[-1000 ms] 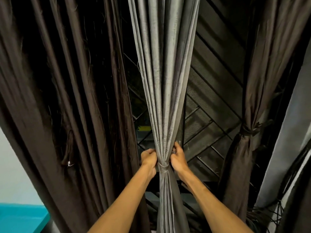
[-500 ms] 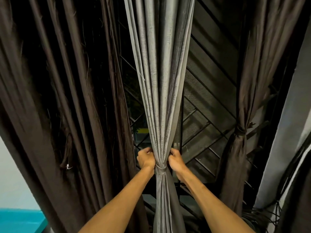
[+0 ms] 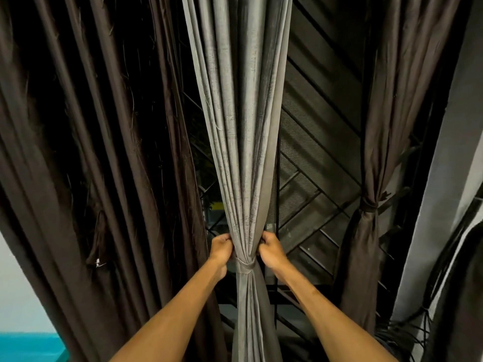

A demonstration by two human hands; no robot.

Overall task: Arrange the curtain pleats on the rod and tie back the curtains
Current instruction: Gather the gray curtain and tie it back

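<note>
A grey curtain (image 3: 240, 126) hangs in the middle, gathered into narrow pleats and cinched by a grey tie band (image 3: 246, 266). My left hand (image 3: 220, 248) pinches the pleats on the curtain's left edge just above the band. My right hand (image 3: 270, 250) pinches the folds on the right edge at the same height. The rod is out of view above.
A loose dark brown curtain (image 3: 91, 165) fills the left side. Another brown curtain (image 3: 376, 152) at the right is tied back with a band (image 3: 369, 207). A window grille with slanted bars (image 3: 313, 158) lies behind. A grey wall (image 3: 444, 165) stands far right.
Both hands have shifted up from the tie band onto the pleats just above it, and my view has tilted slightly left and upward.
</note>
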